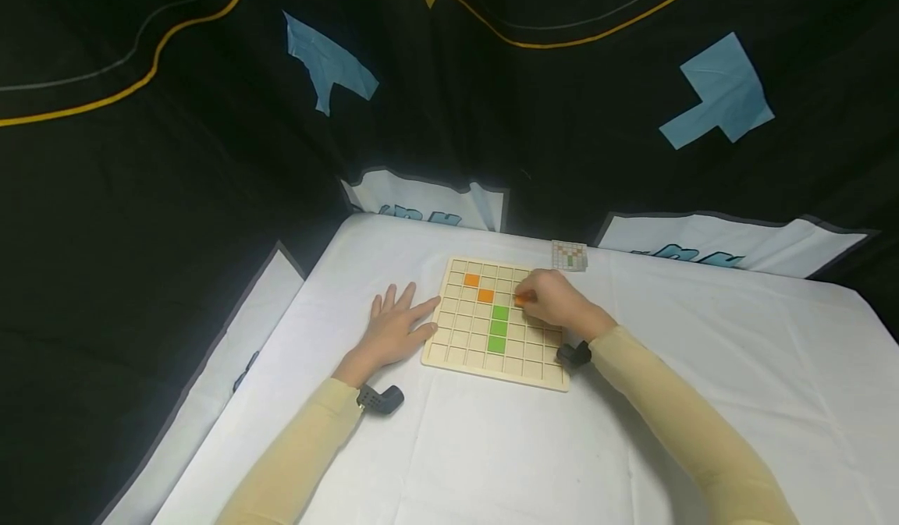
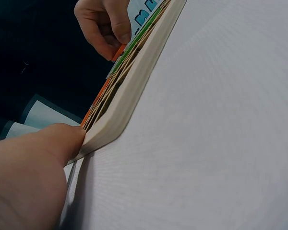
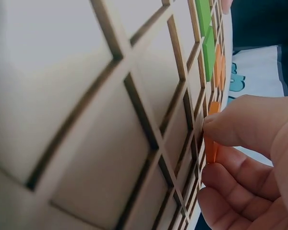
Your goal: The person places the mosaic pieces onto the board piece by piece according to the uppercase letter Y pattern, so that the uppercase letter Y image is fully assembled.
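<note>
A pale wooden grid board (image 1: 463, 360) lies on the white cloth. My right hand (image 1: 558, 300) pinches an orange square tile (image 1: 521, 299) between thumb and fingers, over the board's right part; in the right wrist view the tile (image 3: 211, 143) is tilted at the grid. Two orange tiles (image 1: 485, 296) sit in cells at the upper left of the board. Three green tiles (image 1: 498, 328) form a column near its middle. With fingers spread, my left hand (image 1: 392, 333) rests on the cloth, its thumb (image 2: 62, 139) and index finger touching the board's left edge.
Behind the board's top right corner lies a small card (image 1: 569, 256) printed with a coloured grid pattern. The white-covered table (image 1: 737, 369) stretches to both sides. A black curtain (image 1: 520, 119) with blue tape pieces (image 1: 730, 92) hangs behind the table.
</note>
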Demonstrator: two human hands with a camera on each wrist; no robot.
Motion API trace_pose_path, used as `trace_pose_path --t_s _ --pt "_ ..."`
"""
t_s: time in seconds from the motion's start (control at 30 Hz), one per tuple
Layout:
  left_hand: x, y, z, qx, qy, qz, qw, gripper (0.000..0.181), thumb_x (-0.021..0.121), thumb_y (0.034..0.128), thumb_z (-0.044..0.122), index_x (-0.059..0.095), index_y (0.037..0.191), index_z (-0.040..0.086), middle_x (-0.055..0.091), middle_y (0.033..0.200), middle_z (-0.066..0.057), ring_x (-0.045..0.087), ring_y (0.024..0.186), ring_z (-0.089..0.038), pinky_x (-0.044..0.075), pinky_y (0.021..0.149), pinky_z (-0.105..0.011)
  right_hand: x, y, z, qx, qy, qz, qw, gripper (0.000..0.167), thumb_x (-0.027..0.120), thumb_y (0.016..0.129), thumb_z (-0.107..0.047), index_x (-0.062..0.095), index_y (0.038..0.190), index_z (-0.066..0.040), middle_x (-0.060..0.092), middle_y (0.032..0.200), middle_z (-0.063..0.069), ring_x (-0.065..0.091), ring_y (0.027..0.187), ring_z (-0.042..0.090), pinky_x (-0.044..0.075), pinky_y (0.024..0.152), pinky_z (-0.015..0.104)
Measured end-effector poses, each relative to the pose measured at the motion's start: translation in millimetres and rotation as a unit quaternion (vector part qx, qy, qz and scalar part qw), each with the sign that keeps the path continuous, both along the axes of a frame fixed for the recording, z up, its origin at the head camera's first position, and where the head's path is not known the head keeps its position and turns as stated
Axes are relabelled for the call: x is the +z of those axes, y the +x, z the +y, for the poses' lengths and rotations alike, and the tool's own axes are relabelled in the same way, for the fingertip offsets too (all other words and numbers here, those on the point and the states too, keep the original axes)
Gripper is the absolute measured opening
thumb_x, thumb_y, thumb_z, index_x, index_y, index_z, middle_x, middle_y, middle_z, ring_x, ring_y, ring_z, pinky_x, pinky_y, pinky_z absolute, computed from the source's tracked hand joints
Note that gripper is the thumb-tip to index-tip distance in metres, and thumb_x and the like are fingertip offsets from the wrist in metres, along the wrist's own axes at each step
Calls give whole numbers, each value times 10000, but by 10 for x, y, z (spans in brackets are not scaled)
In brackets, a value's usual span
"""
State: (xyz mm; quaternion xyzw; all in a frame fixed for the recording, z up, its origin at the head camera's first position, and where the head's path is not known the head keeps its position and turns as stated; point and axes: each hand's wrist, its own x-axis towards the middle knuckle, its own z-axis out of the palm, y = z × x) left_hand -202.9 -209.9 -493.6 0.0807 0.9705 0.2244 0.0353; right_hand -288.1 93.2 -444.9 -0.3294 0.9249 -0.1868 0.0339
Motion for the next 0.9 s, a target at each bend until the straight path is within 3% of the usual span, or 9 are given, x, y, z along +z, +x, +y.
trace_pose_path --t_s 0.6,0.9 --pt "54 -15 0 -27 -47 -55 10000 563 495 1023 477 451 1550 286 168 1699 -223 -5 1567 -516 -2 1250 -692 -21 -40 -51 -7 -110 -158 9998 304 713 791 53 790 1080 -4 768 1127 160 701 1068 306 575 968 448" --pt "6 -6 0 -19 -38 -60 10000 562 493 1022 483 454 1548 290 169 1700 -216 -1 1570 -509 -7 1251 -688 -28 14 -63 -87 -25 -216 9997 306 708 791 51 792 1078 -12 761 1127 159 693 1050 298 573 968 447"
